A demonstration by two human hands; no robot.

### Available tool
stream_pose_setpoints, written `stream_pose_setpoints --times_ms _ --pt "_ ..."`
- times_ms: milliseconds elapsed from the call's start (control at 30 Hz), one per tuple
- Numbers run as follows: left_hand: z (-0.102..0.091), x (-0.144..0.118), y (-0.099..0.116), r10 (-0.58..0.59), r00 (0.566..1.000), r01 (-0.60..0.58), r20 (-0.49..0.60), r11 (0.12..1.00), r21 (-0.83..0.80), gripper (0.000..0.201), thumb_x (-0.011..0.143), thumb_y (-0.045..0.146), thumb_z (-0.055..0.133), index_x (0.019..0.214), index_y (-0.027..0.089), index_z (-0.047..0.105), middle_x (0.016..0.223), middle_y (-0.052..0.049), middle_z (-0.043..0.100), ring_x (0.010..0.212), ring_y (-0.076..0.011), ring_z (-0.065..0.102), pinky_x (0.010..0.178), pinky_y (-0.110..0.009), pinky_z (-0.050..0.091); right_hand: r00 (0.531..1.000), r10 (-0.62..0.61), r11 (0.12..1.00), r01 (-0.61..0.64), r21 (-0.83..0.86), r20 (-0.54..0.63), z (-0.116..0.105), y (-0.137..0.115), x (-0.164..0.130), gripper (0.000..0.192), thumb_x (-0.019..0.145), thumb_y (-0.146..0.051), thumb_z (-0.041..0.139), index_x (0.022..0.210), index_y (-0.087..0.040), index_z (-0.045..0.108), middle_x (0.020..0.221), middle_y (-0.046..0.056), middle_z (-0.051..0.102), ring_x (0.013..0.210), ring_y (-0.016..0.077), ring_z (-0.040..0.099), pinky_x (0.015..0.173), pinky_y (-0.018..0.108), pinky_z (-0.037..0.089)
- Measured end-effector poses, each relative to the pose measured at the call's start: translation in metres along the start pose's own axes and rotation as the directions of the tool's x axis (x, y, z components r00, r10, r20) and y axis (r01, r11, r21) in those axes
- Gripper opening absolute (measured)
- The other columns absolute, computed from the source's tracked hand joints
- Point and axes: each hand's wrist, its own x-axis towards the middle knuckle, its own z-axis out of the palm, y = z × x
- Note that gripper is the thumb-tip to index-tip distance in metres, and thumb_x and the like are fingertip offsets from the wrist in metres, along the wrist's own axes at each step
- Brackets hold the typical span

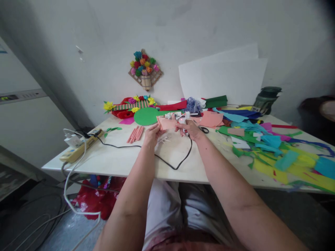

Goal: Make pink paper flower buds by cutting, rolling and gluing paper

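Observation:
My left hand [151,134] pinches the near edge of a pink paper piece [167,123] held just above the white table [117,162]. My right hand [190,129] grips a white glue gun [184,122] whose tip rests at the pink paper. A black cord [180,164] loops from the glue gun across the table toward a yellow power strip [78,148] at the left edge. Several rolled pink paper sticks [135,134] lie left of my left hand. A green paper disc [146,116] sits just behind the pink paper.
Scraps of blue, yellow and green paper [274,150] cover the table's right side. Black scissors [203,129] lie beside my right hand. A paper-flower craft [145,69] hangs on the wall, white boards [225,80] lean behind, and a red bag [96,200] sits under the table.

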Motion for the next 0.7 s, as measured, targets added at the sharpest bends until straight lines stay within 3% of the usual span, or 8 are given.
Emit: stream_pose_setpoints --times_ms 300,533,700 --pt "-0.002 0.001 0.008 -0.005 0.981 -0.043 -0.192 0.968 -0.245 0.01 0.078 0.01 0.061 0.069 0.015 0.059 0.059 0.003 0.061 0.055 -0.0046 0.059 0.061 -0.016 0.05 0.997 0.076 0.997 -0.076 -0.003 0.028 -0.004 -0.004 -0.003 0.03 0.061 -0.039 0.071 0.068 -0.012 0.06 0.057 0.006 0.066 0.031 0.0062 0.039 0.036 0.023 0.039" --pt "-0.002 -0.002 0.014 -0.024 0.974 -0.041 -0.225 0.96 -0.278 0.011 0.08 0.017 0.062 0.07 0.017 0.056 0.062 0.002 0.062 0.068 -0.0069 0.064 0.063 -0.015 0.051 0.99 0.134 0.991 -0.133 -0.02 0.041 -0.006 0.0 -0.002 0.028 0.059 -0.035 0.073 0.066 -0.012 0.059 0.056 0.006 0.065 0.03 0.0056 0.038 0.035 0.022 0.037" --pt "-0.004 -0.006 0.022 0.007 0.964 -0.096 -0.265 0.941 -0.325 0.017 0.086 0.019 0.052 0.07 0.018 0.056 0.072 0.0 0.066 0.079 -0.0071 0.065 0.063 -0.012 0.05 0.991 0.128 0.992 -0.128 -0.018 0.037 -0.007 0.001 -0.002 0.029 0.059 -0.035 0.074 0.065 -0.012 0.059 0.057 0.006 0.065 0.03 0.0062 0.04 0.034 0.022 0.038"
